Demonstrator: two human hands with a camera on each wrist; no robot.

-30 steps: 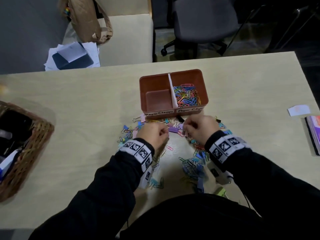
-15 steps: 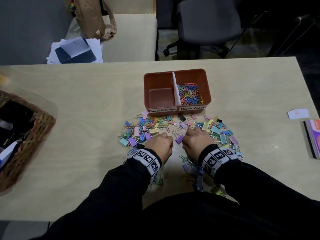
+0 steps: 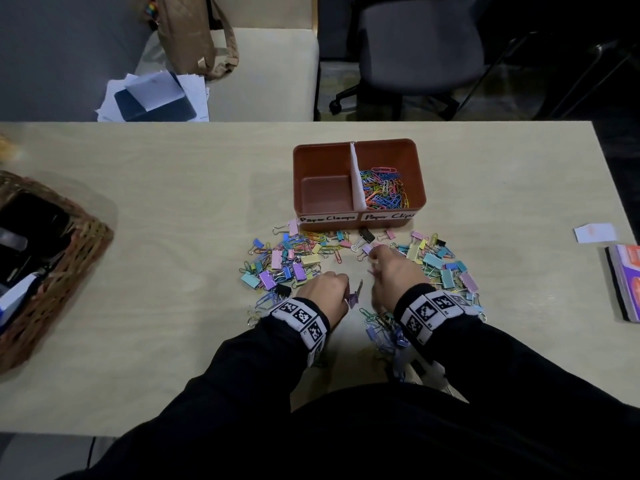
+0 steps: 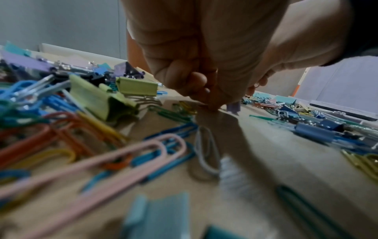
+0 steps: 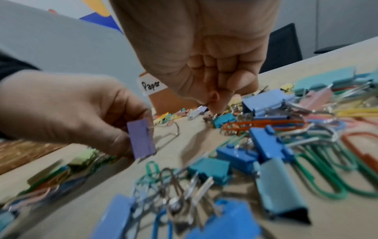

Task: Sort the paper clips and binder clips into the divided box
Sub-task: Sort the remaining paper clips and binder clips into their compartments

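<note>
box [image 3: 358, 213] has paper clips [image 3: 382, 190] in the right half only, left half's bare and most of the pile [image 3: 294, 261] sits on the table in front, left hand [image 3: 323, 292] pinching a purple binder clip [image 3: 353, 299], right hand [image 3: 393, 277] curled, pinching something tiny i can't make out

Curled left hand [image 4: 204, 53] — clips (blurred) below

Left hand [image 3: 325, 296] pinching; right hand [image 3: 394, 278] curled
</note>
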